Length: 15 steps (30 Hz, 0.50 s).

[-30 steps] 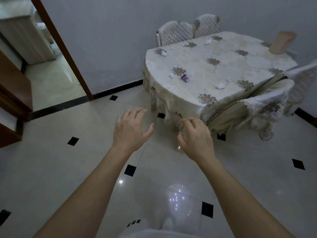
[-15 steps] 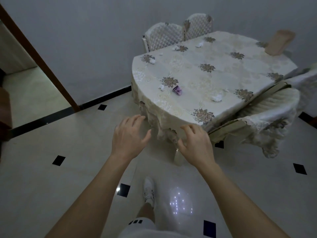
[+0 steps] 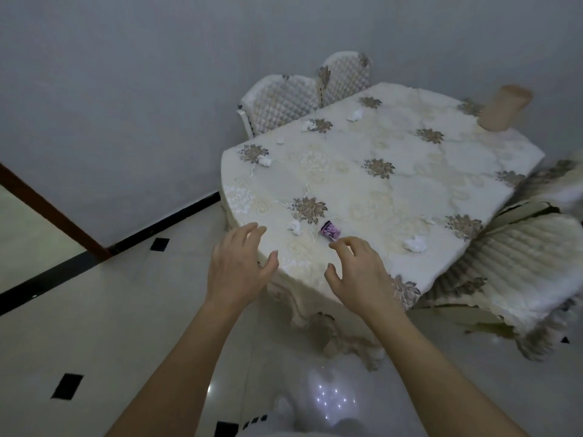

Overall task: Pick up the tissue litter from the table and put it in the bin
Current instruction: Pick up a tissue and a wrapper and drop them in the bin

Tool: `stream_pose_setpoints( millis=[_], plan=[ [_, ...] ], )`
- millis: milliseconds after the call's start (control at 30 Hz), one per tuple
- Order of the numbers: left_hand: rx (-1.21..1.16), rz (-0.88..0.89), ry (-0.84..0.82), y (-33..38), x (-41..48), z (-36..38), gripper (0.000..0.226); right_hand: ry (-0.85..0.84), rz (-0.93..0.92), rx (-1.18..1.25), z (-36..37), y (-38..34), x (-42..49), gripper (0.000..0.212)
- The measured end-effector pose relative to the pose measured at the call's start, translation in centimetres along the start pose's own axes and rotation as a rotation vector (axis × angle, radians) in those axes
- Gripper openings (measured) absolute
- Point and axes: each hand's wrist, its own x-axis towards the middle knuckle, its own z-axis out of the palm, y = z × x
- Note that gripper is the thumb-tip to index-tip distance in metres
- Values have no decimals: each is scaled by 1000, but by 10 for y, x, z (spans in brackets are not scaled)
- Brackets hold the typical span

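Main risk is a missed pickup: tissue wads are scattered over the table, small and pale on a pale tablecloth, so the far wads by the chairs are easy to skip. The nearest wad sits just beside a purple wrapper; a sloppy grab takes both or snags the cloth. Another wad lies near the right edge and could get knocked off. No bin is clearly in view; the tan container at the far corner may be it, cannot tell. Your left hand hovers palm-down over the near edge, fingers straight, slightly spread, empty. Your right hand is palm-down, fingers loosely curled, apart, empty, tips near the wrapper.
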Motion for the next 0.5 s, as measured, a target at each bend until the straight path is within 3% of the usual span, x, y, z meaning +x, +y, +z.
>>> stream_pose_setpoints(
  millis=[500],
  plan=[
    [-103, 41, -148, -21, 102, 86, 47, -95, 133, -34, 37, 81, 84, 34]
  ],
)
